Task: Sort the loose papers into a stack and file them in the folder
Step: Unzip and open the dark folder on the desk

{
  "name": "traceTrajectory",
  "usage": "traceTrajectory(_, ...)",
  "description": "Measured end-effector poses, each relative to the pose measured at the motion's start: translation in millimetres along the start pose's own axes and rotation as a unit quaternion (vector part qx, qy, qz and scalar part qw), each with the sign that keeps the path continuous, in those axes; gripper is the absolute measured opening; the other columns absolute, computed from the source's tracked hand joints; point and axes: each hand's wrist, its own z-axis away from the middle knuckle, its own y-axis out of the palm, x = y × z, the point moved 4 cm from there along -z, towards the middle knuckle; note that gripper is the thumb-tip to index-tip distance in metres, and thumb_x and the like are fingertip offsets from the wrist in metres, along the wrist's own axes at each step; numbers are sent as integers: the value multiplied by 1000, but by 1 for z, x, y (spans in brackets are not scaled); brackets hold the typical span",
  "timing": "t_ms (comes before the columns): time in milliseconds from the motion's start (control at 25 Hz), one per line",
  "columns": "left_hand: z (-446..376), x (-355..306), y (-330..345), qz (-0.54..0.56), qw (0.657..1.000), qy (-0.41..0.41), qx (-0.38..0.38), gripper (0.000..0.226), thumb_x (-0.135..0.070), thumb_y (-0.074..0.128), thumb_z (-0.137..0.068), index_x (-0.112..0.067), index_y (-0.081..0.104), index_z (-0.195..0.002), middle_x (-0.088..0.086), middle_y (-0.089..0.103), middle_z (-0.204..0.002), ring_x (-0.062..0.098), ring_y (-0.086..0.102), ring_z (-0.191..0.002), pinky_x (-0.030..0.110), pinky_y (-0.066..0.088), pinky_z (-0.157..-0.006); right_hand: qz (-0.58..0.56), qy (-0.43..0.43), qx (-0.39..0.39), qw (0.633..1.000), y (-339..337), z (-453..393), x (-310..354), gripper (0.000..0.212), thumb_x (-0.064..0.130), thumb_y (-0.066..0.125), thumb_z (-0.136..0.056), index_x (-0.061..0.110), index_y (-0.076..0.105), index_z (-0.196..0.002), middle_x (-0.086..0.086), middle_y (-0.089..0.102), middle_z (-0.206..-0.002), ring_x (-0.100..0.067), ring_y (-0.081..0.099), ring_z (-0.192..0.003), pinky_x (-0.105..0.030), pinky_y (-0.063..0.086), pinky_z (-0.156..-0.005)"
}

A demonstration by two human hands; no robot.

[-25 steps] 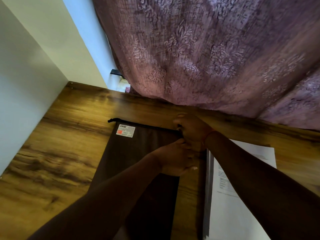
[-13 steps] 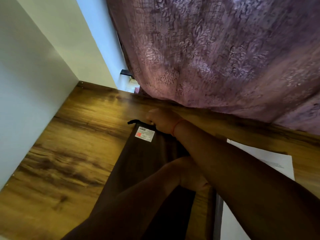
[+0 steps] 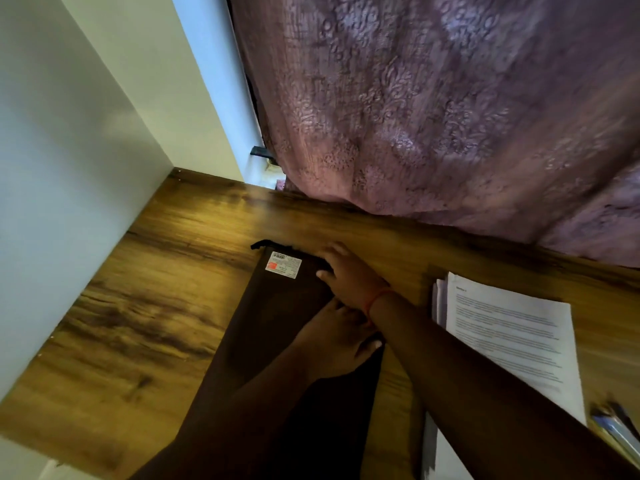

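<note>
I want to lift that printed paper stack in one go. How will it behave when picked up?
The paper stack will probably sag if held by one edge, since it looks like loose thin sheets. Its left edges are staggered, so sheets may slide apart or fan out. It lies flat on the smooth wooden desk, so getting fingers underneath may be fiddly.

This looks like a room in a home, set up as a study corner. A wood-grain desk (image 3: 145,306) fits tight into a corner between plain pale walls (image 3: 69,150). A mauve lace curtain (image 3: 433,116) with a floral pattern hangs down to the desk's far edge. Printed papers (image 3: 512,341) and some pens (image 3: 613,427) lie on the desk.
</note>
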Motion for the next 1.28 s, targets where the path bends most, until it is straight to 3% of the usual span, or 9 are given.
traceTrajectory(200,59,7,7,-69,994,-86,17,55,-53,23,-102,-34,23,-154,-7,11,-164,17,-3,-153,51,-4,-121,95,100,-110,984,18,93,-24,63,57,24,-100,29,15,-156,-5,8,-164,-27,7,-151,-45,14,-122)
traceTrajectory(320,103,18,4,-79,974,-211,-5,58,-58,27,-97,-35,29,-151,-2,21,-163,21,13,-151,51,3,-119,85,121,-127,981,45,152,-10,64,58,19,-100,33,1,-156,-4,-15,-164,-27,-8,-151,-46,7,-122)
traceTrajectory(400,136,28,2,-70,952,-297,-16,63,-63,25,-94,-34,35,-149,0,25,-161,22,17,-150,53,9,-117,75,119,-147,979,62,181,-1,64,58,18,-100,33,1,-156,-4,-17,-163,-24,-10,-150,-41,1,-121)
traceTrajectory(560,190,41,-4,-11,914,-403,-29,74,-71,16,-88,-37,27,-153,0,13,-165,31,18,-149,55,28,-113,22,140,-156,978,75,212,6,64,59,22,-98,34,9,-156,-2,-4,-165,-22,-1,-152,-39,7,-122)
traceTrajectory(680,194,34,-4,15,903,-428,-16,68,-67,22,-95,-37,17,-156,0,1,-166,32,12,-149,50,26,-116,-97,173,-171,965,74,220,8,57,46,47,-98,32,30,-151,1,25,-159,-21,22,-147,-43,25,-120)
traceTrajectory(920,187,35,-3,45,909,-413,15,66,-59,25,-100,-30,12,-158,6,-7,-166,41,12,-148,51,23,-118,-326,272,-225,877,80,242,32,37,25,62,-94,33,55,-129,5,54,-132,-14,53,-119,-40,48,-104)
traceTrajectory(1080,180,34,-14,87,906,-412,45,68,-56,33,-100,-29,8,-157,4,-13,-165,47,13,-144,55,26,-115,-375,312,-242,838,89,249,42,32,17,63,-92,23,57,-123,1,64,-119,-18,62,-106,-42,53,-97)
traceTrajectory(1200,173,33,-16,120,907,-401,55,69,-53,38,-99,-27,13,-157,5,-12,-165,49,16,-142,54,26,-114,-403,327,-270,811,83,265,52,19,13,63,-92,19,62,-110,-1,69,-106,-16,66,-94,-35,55,-85)
traceTrajectory(1280,166,27,-20,170,907,-382,53,70,-52,43,-97,-27,16,-157,2,-11,-165,46,18,-143,53,26,-115,-433,318,-278,796,75,275,56,30,9,61,-90,21,62,-118,0,70,-111,-17,67,-96,-38,56,-88)
